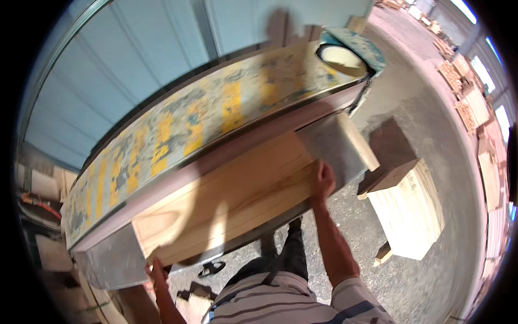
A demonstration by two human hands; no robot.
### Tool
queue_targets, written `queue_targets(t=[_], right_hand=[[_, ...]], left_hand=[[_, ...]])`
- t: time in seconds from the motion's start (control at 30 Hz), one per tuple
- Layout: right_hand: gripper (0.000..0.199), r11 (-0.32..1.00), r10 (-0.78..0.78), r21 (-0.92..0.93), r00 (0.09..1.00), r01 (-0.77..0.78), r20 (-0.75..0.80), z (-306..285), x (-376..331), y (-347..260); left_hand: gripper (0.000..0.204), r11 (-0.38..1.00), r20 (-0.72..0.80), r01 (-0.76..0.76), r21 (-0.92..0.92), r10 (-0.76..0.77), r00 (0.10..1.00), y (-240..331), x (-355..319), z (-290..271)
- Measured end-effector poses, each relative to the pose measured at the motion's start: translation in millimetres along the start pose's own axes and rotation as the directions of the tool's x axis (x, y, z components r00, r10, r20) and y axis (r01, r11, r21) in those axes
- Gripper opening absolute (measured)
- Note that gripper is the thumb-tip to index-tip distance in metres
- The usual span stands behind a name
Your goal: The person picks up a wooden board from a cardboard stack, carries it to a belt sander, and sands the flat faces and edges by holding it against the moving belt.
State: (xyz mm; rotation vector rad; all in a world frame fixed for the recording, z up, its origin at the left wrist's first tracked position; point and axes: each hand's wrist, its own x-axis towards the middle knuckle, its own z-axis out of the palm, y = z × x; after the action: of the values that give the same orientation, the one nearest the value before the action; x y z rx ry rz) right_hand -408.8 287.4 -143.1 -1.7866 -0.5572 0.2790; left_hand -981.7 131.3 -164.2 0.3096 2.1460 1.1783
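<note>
A wide, flat wooden board (253, 183) with visible grain lies lengthwise on a grey metal machine table (110, 264). My left hand (157, 271) grips the board at its near left corner. Farther right, my right hand (322, 182) is closed on the near edge by the board's right end. The undersides of both grips are hidden. Along its far side the board lies beside a long, worn guard (186, 124) with yellow stripes and chipped paint. My shadow falls across the board and the guard.
A round, pale opening (343, 59) sits at the guard's right end. A wooden strip (359, 141) lies across the table's right end. Stacked pale boards (407, 213) stand on the concrete floor at right. Blue panelling (135, 65) rises behind; more timber lies left and far right.
</note>
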Motion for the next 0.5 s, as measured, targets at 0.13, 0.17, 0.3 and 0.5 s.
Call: queue_targets(t=[0.13, 0.17, 0.3, 0.5], right_hand=[[0.026, 0.993, -0.057, -0.105, 0.997, 0.062, 0.047, -6, -22, -3], [0.026, 0.991, -0.083, -0.101, 0.994, 0.09, 0.073, -3, -32, -8], [0.025, 0.995, -0.026, -0.094, 0.981, 0.044, 0.193, 17, -78, -19], [0.026, 0.995, -0.09, -0.026, 0.979, 0.096, 0.181, 15, -104, -25]], left_hand=[[0.047, 1.0, 0.19, -0.019, 0.0, 0.019, 0.982, -2, 37, -27], [0.038, 0.999, 0.194, -0.04, 0.009, 0.037, 0.98, -4, 44, -33], [0.015, 0.984, 0.239, -0.174, 0.037, 0.16, 0.958, -12, 68, -76], [0.032, 0.96, 0.375, -0.233, 0.156, 0.161, 0.913, -51, 179, -118]])
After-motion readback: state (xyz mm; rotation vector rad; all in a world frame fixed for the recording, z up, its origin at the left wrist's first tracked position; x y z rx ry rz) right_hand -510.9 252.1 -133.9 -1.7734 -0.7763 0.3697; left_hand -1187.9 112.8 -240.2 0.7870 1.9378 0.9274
